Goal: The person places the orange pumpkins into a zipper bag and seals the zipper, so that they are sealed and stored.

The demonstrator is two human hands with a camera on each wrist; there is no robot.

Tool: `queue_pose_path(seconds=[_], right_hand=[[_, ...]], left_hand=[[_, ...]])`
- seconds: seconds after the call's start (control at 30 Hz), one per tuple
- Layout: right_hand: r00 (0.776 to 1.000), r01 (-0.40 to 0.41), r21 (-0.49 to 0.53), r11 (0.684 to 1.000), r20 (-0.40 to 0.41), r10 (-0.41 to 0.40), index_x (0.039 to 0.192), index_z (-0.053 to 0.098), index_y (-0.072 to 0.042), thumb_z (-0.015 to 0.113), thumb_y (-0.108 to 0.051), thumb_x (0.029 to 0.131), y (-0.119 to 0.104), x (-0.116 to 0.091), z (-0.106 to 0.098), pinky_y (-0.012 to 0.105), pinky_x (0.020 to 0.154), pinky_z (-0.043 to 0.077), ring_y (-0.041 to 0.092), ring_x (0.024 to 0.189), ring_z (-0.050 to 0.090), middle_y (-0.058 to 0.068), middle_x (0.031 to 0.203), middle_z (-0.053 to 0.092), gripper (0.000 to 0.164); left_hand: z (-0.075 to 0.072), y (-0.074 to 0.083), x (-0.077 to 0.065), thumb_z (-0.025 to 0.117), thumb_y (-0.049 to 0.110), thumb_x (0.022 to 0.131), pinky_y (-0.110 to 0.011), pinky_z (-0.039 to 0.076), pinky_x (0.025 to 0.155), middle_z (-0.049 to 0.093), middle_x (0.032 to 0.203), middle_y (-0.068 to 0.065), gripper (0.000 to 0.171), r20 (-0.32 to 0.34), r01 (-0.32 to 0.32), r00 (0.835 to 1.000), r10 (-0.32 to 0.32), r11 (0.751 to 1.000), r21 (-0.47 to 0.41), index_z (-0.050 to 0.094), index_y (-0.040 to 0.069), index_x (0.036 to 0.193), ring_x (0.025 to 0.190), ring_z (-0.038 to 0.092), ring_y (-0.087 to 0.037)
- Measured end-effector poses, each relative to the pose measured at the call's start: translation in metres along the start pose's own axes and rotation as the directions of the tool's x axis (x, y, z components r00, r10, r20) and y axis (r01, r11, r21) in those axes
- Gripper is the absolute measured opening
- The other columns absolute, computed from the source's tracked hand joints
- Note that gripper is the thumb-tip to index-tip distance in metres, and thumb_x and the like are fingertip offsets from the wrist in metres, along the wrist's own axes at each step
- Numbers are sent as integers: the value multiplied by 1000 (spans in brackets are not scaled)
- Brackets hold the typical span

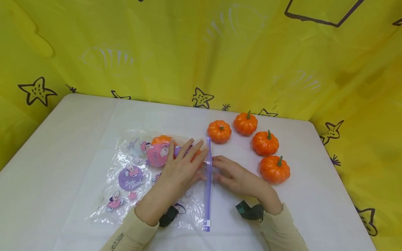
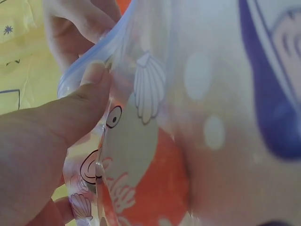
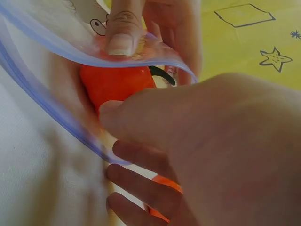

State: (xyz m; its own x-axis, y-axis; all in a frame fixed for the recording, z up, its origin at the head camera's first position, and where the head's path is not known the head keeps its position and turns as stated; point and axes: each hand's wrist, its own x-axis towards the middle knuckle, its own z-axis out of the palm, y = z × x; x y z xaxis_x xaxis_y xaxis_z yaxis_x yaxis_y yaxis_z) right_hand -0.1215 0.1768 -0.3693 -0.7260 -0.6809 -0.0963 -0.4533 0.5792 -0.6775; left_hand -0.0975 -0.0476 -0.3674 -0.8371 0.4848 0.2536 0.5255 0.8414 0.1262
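The left hand (image 1: 182, 170) has its grip on the bag (image 1: 146, 174), and here's the pinch: thumb on the upper lip near the zip rim (image 1: 208, 205), fingers behind the film, the mouth held apart. Over to the right hand (image 1: 237, 176), right at that opening, its grip relaxed, the fingers parted and gently bent, the thumb laid against a red-orange pumpkin (image 3: 117, 82). That pumpkin sits in the mouth, the upper lip crossing its top, its dark stem pointing toward the far side. A second pumpkin (image 1: 161, 139) is deeper in the bag, showing orange past the printed film. Now the room to work: the bag lies flat, its rim running up and down between the two hands, and a strip of white table (image 1: 31, 157) shows to the right of it. Then come four more pumpkins in an arc: one nearest the rim's far end (image 1: 219, 131), one by the table's far edge (image 1: 245, 123), a third (image 1: 265, 143), and the last (image 1: 275, 169) just beside the right wrist. Left of the bag it's a broad white stretch, and yellow cloth (image 1: 176, 42) rises directly behind the far edge.
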Motion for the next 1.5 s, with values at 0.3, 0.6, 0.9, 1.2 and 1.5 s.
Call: queue_pose_path(seconds=[0.3, 0.6, 0.9, 1.2, 1.5], right_hand=[[999, -23, -115, 993, -37, 19, 143, 52, -10, 58, -11, 97, -1, 0, 7, 50, 112, 42, 29, 133, 48, 10, 145, 51, 46], [998, -62, -99, 993, -16, 60, 140, 55, -11, 62, -15, 96, -2, 0, 2, 49, 113, 41, 27, 135, 47, 6, 145, 51, 45], [965, -191, -90, 978, -199, 170, 132, 61, -13, 67, -18, 94, -3, -18, -26, 52, 106, 48, 28, 129, 54, 4, 137, 59, 38], [859, -308, -122, 943, -462, 221, 124, 62, -3, 64, -8, 94, 0, -41, -51, 56, 95, 52, 37, 115, 57, 18, 127, 59, 31], [758, -533, -76, 843, -486, 435, 139, 46, 6, 66, -14, 93, 1, -53, -66, 69, 103, 40, 51, 129, 38, 33, 145, 34, 54]], left_hand=[[-2, 3, 2, 73, 50, 83, -69, 10, 119, 37, 160, -2, 77, 27, -10, 1000, 10, 999, -33, 44, 25, 150, 151, 28, -30], [1, 0, 1, 75, 50, 82, -70, 14, 117, 39, 158, -3, 77, 15, 3, 1000, -2, 998, -56, 46, 23, 149, 149, 30, -30], [3, -1, 0, 72, 52, 84, -70, 10, 118, 36, 160, -2, 79, 71, 25, 997, -23, 999, -29, 43, 24, 151, 152, 24, -29], [7, 0, -5, 74, 50, 83, -69, 10, 119, 36, 160, -4, 83, 64, 26, 998, -25, 999, -24, 39, 21, 153, 151, 24, -30], [9, -1, -1, 75, 51, 82, -69, 9, 119, 35, 161, -5, 87, 54, 18, 998, -18, 1000, -13, 37, 21, 154, 152, 23, -31]])
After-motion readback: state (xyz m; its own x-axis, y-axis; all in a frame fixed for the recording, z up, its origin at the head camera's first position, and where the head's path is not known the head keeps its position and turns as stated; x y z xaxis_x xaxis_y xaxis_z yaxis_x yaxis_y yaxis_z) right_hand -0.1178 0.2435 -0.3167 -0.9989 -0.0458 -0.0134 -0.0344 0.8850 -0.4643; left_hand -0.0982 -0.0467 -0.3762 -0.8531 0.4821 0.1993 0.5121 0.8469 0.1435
